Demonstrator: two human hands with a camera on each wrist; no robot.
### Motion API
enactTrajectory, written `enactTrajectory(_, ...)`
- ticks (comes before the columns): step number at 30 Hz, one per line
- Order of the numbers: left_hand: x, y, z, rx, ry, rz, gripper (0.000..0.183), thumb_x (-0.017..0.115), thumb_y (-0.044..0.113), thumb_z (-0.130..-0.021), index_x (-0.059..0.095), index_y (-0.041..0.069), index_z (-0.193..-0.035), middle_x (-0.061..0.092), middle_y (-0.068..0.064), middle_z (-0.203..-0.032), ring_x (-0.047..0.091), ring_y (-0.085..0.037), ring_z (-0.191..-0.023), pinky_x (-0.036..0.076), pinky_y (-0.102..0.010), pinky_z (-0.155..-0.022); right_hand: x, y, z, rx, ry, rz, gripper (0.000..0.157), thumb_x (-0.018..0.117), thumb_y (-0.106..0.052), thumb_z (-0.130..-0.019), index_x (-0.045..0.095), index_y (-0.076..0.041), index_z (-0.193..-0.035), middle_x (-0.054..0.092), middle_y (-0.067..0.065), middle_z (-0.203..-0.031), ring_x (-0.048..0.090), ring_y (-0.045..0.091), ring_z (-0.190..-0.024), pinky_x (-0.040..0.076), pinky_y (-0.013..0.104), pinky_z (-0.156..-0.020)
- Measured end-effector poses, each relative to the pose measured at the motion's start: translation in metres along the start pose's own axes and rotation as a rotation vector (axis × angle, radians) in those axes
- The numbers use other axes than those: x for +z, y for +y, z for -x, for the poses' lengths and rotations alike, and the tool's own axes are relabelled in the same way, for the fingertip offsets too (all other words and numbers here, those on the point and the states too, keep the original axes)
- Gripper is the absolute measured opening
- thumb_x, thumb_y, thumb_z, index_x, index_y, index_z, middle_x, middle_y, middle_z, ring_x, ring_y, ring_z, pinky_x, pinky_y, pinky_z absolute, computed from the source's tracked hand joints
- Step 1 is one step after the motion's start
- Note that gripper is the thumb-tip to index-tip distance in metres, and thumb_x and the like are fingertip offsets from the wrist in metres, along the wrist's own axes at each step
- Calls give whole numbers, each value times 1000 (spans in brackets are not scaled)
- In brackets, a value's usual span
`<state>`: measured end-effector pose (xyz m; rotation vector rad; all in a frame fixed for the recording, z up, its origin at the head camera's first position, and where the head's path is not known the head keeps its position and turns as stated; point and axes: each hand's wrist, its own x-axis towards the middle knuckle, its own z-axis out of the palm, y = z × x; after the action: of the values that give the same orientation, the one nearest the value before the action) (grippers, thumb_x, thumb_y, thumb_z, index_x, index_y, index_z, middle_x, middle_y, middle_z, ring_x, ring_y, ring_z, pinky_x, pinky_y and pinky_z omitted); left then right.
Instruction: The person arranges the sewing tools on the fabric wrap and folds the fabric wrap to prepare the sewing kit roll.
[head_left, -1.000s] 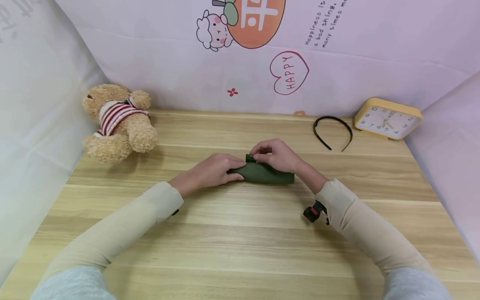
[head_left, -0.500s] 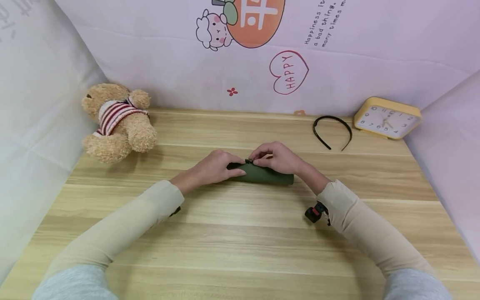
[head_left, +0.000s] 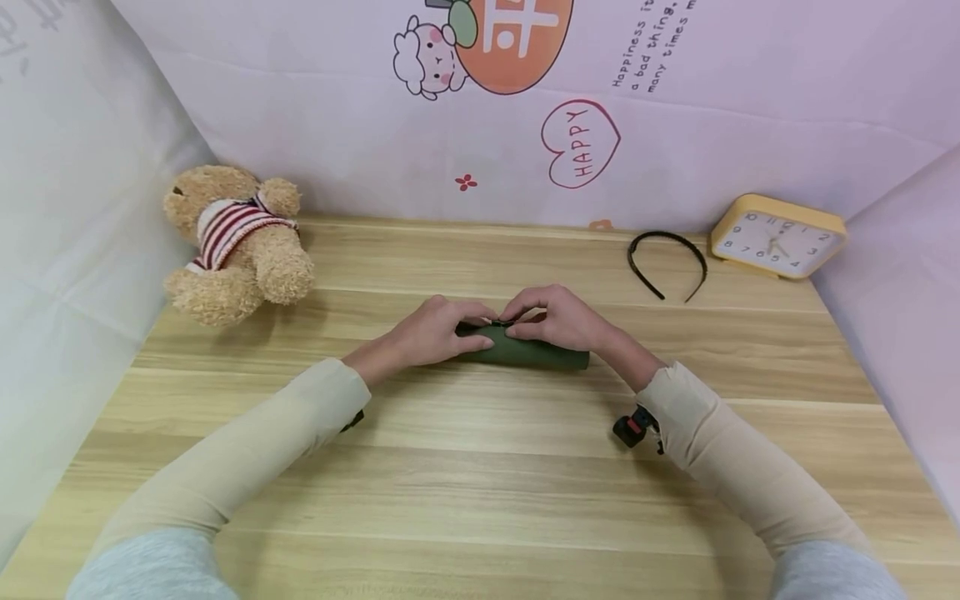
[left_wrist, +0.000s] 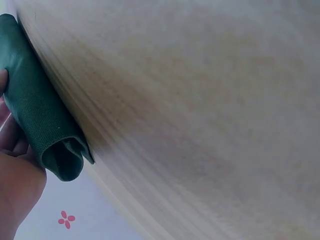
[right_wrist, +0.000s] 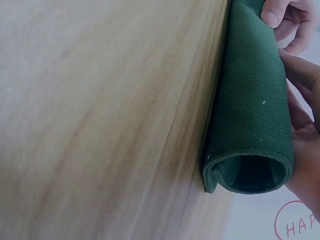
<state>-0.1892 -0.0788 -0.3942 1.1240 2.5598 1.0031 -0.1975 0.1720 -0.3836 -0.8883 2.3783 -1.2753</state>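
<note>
A dark green woven fabric roll (head_left: pixel 536 354) lies lengthwise on the table in the head view, between both hands. My left hand (head_left: pixel 431 333) grips its left part, thumb on the near side and fingers over the top. From the right, my right hand (head_left: pixel 566 321) pinches at the top middle of the roll, where a small dark strap (head_left: pixel 498 322) shows between the fingertips of both hands. The right wrist view shows the hollow open end of the fabric roll (right_wrist: pixel 250 105), with a loose edge underneath. In the left wrist view the other coiled end of the roll (left_wrist: pixel 42 100) shows.
A teddy bear (head_left: pixel 240 242) in a striped top leans at the back left of the wooden table (head_left: pixel 480 483). At the back right are a black headband (head_left: pixel 667 237) and a yellow alarm clock (head_left: pixel 780 237). A printed white cloth (head_left: pixel 337 142) hangs behind.
The strap, raised above the roll a second ago, is now pressed down on it. The left hand has shifted slightly up over the roll, and both hands' fingertips have come together at the strap.
</note>
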Motion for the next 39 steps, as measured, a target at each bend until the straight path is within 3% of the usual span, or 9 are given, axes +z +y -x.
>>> enactTrajectory(11, -1, 0, 0, 40, -4, -53, 37, 71, 30, -98, 70, 12, -130, 71, 0, -124, 66, -10, -110, 53, -30, -94, 1, -4, 5, 14, -6, 50, 27, 83, -11, -86, 76, -5, -111, 71, 6, -113, 68, 24, -108, 57, 36, -90)
enactTrajectory(28, -2, 3, -5, 5, -61, -108, 40, 70, 32, -99, 69, 9, -131, 70, -6, -124, 67, -15, -112, 54, -33, -94, 1, 0, 2, -10, -34, 105, 26, 82, -11, -88, 77, -2, -112, 70, 6, -114, 70, 25, -105, 58, 37, -85)
enactTrajectory(39, -3, 9, -7, -14, -100, -130, 40, 71, 29, -98, 70, 8, -131, 71, -6, -124, 68, -15, -110, 54, -32, -92, 1, 0, 3, -9, -60, 145, 26, 81, -14, -89, 76, -7, -113, 71, 4, -116, 69, 23, -107, 57, 37, -89)
